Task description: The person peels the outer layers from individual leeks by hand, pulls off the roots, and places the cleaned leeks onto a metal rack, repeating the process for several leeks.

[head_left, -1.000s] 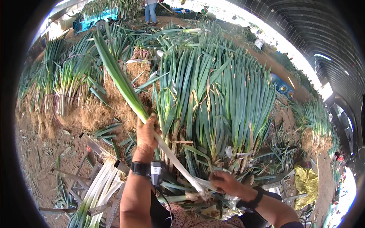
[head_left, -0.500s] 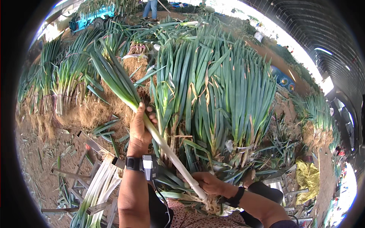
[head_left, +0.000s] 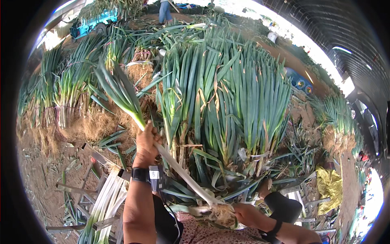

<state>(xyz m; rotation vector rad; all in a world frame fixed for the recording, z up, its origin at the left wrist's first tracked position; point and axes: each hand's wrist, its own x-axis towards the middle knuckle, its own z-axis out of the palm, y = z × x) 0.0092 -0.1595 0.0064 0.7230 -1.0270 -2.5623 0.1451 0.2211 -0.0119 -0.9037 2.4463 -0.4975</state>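
Your left grip (head_left: 147,145), a bare hand, is closed around the long onion stalk with dark green leaves and a pale white shank (head_left: 178,167), fingers wrapped where the green turns to white. The stalk lies on a slant in front of you: its leaves fan up and to the left beyond that hand, and its shank runs down and to the right toward your lap. Your right grip (head_left: 250,215) is the nearer hand to the tangled, tan fibrous root end (head_left: 222,213), just to the right of it with the fingertips curled inward; you cannot tell from here whether they pinch a strip of peel or nothing.

The stalk is held up, above loose trimmings and the pink patterned cloth (head_left: 199,235) over your lap. By your left forearm, a bundle of white-stemmed stalks (head_left: 105,197) rests in a grey metal bar rack (head_left: 106,222). Ahead stands a broad, dense bank of tall green stalks (head_left: 231,97), with rooted, tied bundles (head_left: 71,97) to its left. The brown soil floor (head_left: 44,171) is strewn with cut leaves, a crumpled yellow sheet (head_left: 328,189) lies to the right, and a dark, ribbed, arched roof (head_left: 325,28) curves over that side.
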